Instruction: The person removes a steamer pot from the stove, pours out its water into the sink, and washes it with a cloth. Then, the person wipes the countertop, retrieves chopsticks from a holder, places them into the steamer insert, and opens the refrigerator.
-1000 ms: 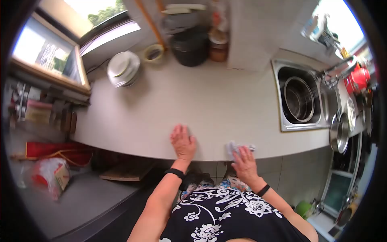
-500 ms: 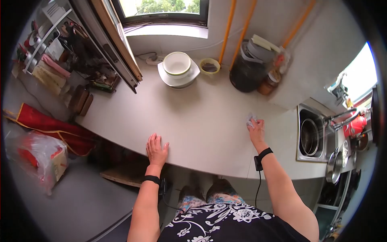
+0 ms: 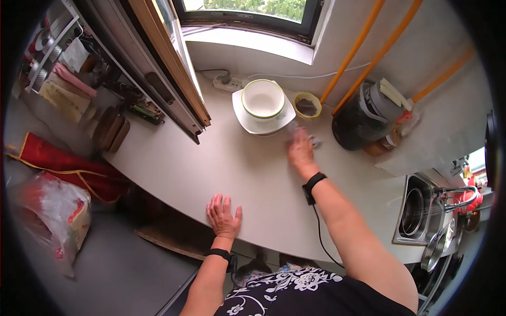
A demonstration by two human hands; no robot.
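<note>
My right hand [image 3: 301, 150] is on a light grey cloth [image 3: 315, 141] on the pale countertop [image 3: 258, 184], reaching toward the back; hand and cloth are slightly blurred. Just beyond it stand a white bowl with a green rim [image 3: 263, 98] on stacked white plates [image 3: 258, 124] and a small yellow bowl [image 3: 307, 105] with something dark inside. Near the front edge, my left hand [image 3: 224, 217] lies palm down on the counter, fingers spread, holding nothing.
Right of the cloth are a black bucket [image 3: 356, 124] and a jar [image 3: 375, 148] by the wall. A sink [image 3: 414, 210] holding a pot lies far right. An open window frame [image 3: 163, 68] juts over the left part. A plastic bag [image 3: 55, 210] sits lower left.
My right hand has moved with the cloth from the front edge to the back of the counter, near the bowls. My left hand stays by the front edge. The view has swung.
</note>
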